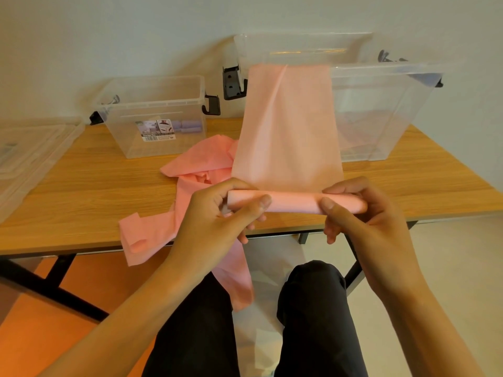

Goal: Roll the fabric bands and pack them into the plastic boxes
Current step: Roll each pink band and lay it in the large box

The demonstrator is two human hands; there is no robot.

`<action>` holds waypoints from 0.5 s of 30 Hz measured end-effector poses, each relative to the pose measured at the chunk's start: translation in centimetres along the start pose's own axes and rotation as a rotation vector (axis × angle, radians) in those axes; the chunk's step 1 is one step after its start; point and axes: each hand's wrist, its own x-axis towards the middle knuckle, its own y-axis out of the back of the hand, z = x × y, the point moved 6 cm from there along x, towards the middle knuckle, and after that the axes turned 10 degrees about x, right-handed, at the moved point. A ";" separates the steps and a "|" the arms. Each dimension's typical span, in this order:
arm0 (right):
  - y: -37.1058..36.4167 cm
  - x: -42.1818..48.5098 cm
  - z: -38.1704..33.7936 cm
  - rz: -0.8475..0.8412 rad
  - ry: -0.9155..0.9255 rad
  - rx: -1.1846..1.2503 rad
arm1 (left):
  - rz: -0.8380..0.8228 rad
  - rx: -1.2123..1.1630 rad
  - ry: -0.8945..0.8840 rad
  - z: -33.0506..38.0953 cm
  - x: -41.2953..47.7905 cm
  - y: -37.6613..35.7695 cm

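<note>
A pink fabric band (285, 126) hangs from the rim of the large clear plastic box (381, 110) down to my hands, its lower end wound into a tight roll (294, 203). My left hand (217, 213) pinches the roll's left end between thumb and fingers. At the right end, my right hand (362, 213) grips it the same way. A second pink band (190, 186) lies crumpled on the wooden table (81, 186) and trails over the front edge. A smaller clear box (155, 115) at the back left holds lilac rolls (187, 126).
Clear lids (30, 156) are stacked at the table's left end. The wall stands right behind the boxes. My legs in dark trousers (313, 322) are under the table's front edge.
</note>
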 end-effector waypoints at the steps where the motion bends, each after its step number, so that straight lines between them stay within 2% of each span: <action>1: 0.1 0.1 0.0 0.008 -0.002 0.002 | -0.006 -0.001 -0.014 0.1 0.0 0.0; 7: 0.2 0.6 0.0 0.034 -0.029 0.042 | -0.001 0.053 -0.100 0.6 0.1 0.2; 15: 0.1 0.2 0.5 -0.005 -0.005 0.070 | 0.070 0.021 -0.063 0.3 0.0 0.7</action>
